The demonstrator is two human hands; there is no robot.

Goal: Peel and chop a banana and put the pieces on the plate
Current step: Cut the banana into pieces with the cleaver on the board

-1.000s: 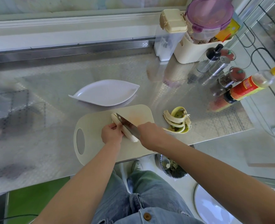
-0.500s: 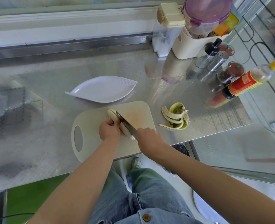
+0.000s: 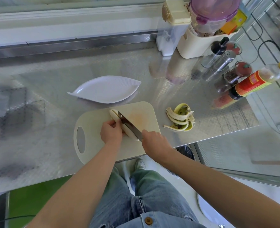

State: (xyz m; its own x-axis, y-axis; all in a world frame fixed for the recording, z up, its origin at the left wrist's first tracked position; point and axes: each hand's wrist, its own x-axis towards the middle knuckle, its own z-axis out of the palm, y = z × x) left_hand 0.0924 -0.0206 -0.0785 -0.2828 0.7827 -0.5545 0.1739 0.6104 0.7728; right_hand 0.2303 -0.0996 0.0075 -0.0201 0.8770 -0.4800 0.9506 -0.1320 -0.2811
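A peeled banana (image 3: 114,116) lies on the cream cutting board (image 3: 93,129). Its far end shows a cut slice leaning against the rest. My left hand (image 3: 111,132) holds the banana's middle with curled fingers. My right hand (image 3: 154,141) grips the handle of a knife (image 3: 129,125), whose blade lies across the banana just beyond my left fingers. The white leaf-shaped plate (image 3: 105,90) stands bare behind the board. The banana's near end is hidden under the blade and my hands.
The banana peel (image 3: 180,116) lies on the steel counter right of the board. Sauce bottle (image 3: 257,80), spice jars (image 3: 238,71), shakers and a cream caddy (image 3: 200,41) with containers crowd the back right. The counter edge runs just below the board.
The blade has come down through the banana's far end, leaving a slice there. My left hand has stayed on the banana. The view has shifted slightly.
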